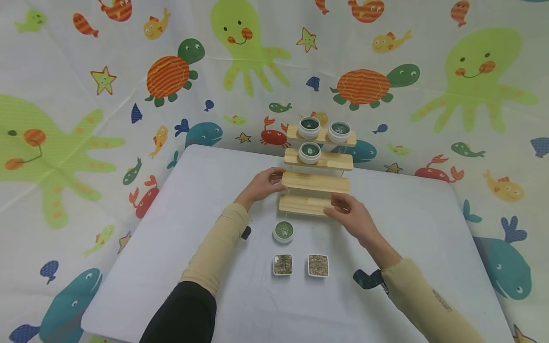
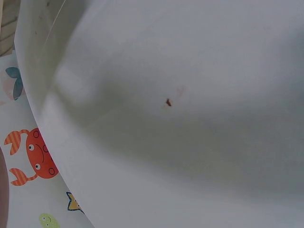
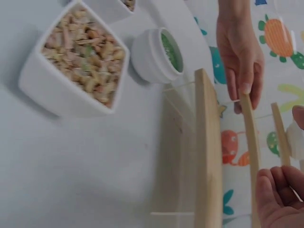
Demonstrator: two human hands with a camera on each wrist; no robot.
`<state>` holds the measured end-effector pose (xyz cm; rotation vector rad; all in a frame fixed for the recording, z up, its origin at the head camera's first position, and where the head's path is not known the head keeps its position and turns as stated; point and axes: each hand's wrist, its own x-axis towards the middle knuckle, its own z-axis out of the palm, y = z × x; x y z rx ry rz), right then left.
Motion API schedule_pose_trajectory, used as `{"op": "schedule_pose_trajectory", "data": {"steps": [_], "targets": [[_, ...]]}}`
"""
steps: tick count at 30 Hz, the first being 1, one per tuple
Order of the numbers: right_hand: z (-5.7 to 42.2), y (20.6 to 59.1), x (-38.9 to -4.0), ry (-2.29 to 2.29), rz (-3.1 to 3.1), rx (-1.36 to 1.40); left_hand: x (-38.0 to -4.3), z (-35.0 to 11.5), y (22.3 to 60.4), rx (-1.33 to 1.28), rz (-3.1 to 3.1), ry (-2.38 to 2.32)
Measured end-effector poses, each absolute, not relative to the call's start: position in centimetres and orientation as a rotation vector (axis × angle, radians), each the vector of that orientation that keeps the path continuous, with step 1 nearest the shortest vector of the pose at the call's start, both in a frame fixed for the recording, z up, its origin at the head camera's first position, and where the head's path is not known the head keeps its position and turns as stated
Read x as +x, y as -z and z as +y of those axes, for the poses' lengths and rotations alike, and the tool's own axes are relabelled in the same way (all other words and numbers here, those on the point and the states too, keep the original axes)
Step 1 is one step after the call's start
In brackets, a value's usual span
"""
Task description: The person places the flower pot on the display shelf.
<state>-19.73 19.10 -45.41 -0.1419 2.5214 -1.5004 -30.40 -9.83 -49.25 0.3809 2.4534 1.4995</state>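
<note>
A tiered wooden display rack (image 1: 315,182) with clear supports stands at the back of the table. My left hand (image 1: 262,185) grips the left end of one of its lower boards; in the right wrist view the thumb of the left hand (image 3: 241,59) lies on that board end. At the right end of the lower boards is my right hand (image 1: 352,216), its fingers loosely bent and the thumb apart from them. Its fingertips overlap a board edge in the right wrist view. White round pots (image 1: 310,153) with dark green contents sit on the upper two boards.
In front of the rack stands a white round pot (image 1: 283,232) with lighter green contents. Nearer are two square white dishes (image 1: 318,266), (image 3: 71,61) of brownish bits. A sea-animal printed cloth (image 1: 266,43) hangs behind the white table (image 1: 206,176).
</note>
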Motion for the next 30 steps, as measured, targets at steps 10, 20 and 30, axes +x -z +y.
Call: {"op": "schedule_pose_trajectory", "data": {"steps": [10,20,30], "targets": [[20.0,47.7,-17.6,1.509,2.424,-0.123,-30.4,-9.9,49.1,0.398,2.469,-1.486],[19.9,49.4,-16.5,1.462,2.389,-0.118,-30.4,-9.8,49.2,0.400,2.466,-1.486],[19.7,50.7,-14.9,1.425,2.347,-0.200,-30.5,-9.9,49.3,0.403,2.462,-1.494]]}}
